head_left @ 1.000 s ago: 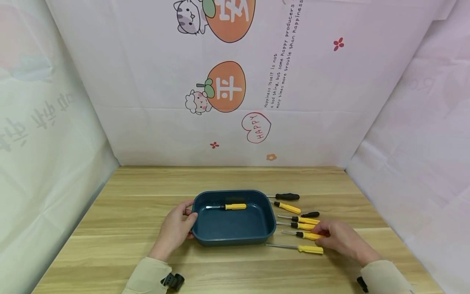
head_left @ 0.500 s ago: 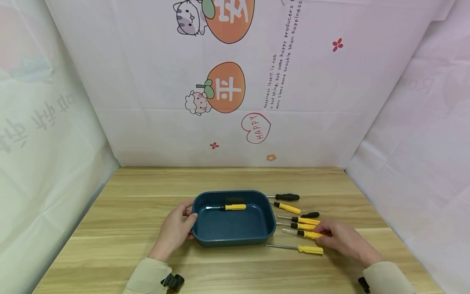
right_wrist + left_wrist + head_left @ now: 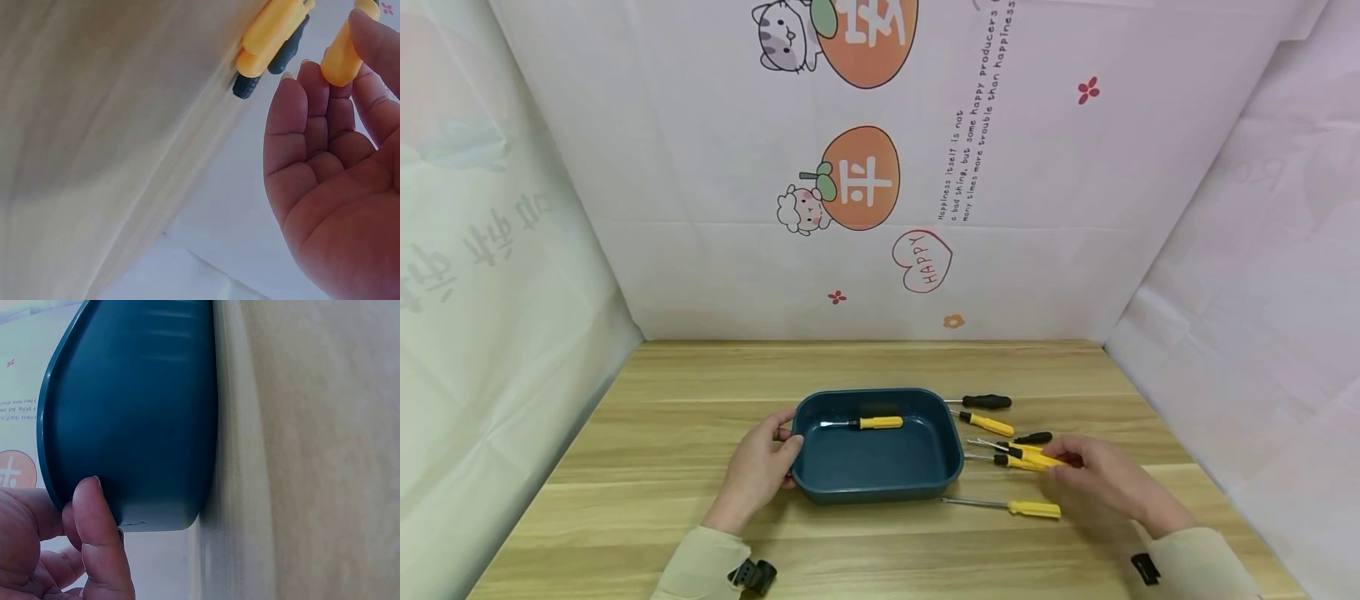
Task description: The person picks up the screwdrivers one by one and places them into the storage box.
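Right hand (image 3: 1101, 479) pinches a yellow-handled screwdriver (image 3: 1026, 454) by the handle end, lifted just off the table (image 3: 662, 467). Its long axis runs roughly left-right, metal tip pointing left toward the tray (image 3: 951, 462), handle to the right, tip end slightly farther from the person. In the wrist view the fingertips (image 3: 369, 37) curl round the handle butt. Left hand (image 3: 756, 471) grips the tray's left rim, thumb (image 3: 97, 531) on the outer wall. The dark blue tray holds one yellow screwdriver (image 3: 865, 422), lying left-right, tip left. More screwdrivers (image 3: 992, 412) lie right of the tray, one near screwdriver (image 3: 1015, 506) at the front.
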Demonstrator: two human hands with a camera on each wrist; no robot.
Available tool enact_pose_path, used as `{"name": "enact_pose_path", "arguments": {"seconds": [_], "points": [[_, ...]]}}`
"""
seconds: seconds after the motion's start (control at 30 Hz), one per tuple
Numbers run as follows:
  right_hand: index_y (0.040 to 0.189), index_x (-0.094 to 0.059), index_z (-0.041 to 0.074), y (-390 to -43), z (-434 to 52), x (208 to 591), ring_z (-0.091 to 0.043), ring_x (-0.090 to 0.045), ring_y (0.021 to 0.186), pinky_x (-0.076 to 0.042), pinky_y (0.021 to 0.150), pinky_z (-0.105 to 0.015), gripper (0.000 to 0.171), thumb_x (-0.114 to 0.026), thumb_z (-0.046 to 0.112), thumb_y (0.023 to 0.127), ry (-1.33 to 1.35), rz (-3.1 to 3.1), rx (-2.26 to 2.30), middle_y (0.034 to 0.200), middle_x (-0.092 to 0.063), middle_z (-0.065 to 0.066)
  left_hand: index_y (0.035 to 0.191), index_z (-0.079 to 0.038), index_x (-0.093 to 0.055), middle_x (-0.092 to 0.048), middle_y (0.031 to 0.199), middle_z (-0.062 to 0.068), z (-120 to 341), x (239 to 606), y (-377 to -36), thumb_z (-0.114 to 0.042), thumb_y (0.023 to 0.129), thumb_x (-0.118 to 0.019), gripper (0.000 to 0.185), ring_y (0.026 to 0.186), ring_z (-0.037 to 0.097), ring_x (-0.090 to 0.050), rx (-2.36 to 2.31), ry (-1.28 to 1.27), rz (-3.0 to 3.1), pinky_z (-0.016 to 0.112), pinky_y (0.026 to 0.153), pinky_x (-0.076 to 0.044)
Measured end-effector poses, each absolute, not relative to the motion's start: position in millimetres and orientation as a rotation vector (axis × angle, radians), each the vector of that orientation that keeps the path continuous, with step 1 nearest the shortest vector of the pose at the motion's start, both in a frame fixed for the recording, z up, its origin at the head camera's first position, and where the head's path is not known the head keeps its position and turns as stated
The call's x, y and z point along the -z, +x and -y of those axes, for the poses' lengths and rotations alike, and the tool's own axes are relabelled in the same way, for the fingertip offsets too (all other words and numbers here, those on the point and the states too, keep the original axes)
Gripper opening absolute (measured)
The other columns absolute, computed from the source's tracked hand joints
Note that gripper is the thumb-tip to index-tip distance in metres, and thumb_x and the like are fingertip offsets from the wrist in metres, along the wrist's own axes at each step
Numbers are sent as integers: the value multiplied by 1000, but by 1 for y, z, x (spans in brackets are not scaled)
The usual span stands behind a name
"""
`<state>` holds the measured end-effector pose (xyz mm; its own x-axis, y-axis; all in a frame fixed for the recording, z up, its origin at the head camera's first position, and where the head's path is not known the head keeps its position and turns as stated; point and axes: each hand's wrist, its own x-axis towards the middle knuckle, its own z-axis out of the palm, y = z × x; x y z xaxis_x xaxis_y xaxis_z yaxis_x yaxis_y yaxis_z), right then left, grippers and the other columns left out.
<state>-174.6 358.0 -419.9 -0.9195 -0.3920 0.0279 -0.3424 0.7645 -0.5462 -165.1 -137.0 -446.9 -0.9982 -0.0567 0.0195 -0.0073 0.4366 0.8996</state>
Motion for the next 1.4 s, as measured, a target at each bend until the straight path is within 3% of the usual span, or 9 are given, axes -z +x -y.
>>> {"name": "enact_pose_path", "arguments": {"seconds": [0.5, 1.07, 1.4], "points": [[114, -71, 16, -178, -340, 401, -6, -60, 85, -54, 70, -23, 20, -69, 31, 102, -534, -2852, 1000, 98, -70, 4, 150, -8, -53, -61, 118, 16, 137, 447, -165, -16, 105, -60, 46, 69, 17, -66, 1654, 40, 2612, 28, 54, -61], [115, -71, 14, -187, -316, 393, -10, -59, 75, -52, 64, -26, 26, -67, 36, 102, -589, -2816, 1054, 97, -71, -5, 150, -8, -53, -61, 118, 16, 138, 447, -164, -15, 105, -60, 46, 70, 16, -65, 1650, 39, 2626, 28, 54, -61], [113, -71, 21, -191, -298, 387, -12, -57, 74, -51, 62, -25, 18, -67, 35, 103, -658, -2843, 1017, 92, -64, 4, 150, -8, -53, -61, 117, 15, 137, 447, -165, -16, 105, -59, 46, 68, 16, -65, 1641, 38, 2632, 28, 54, -61]]}}
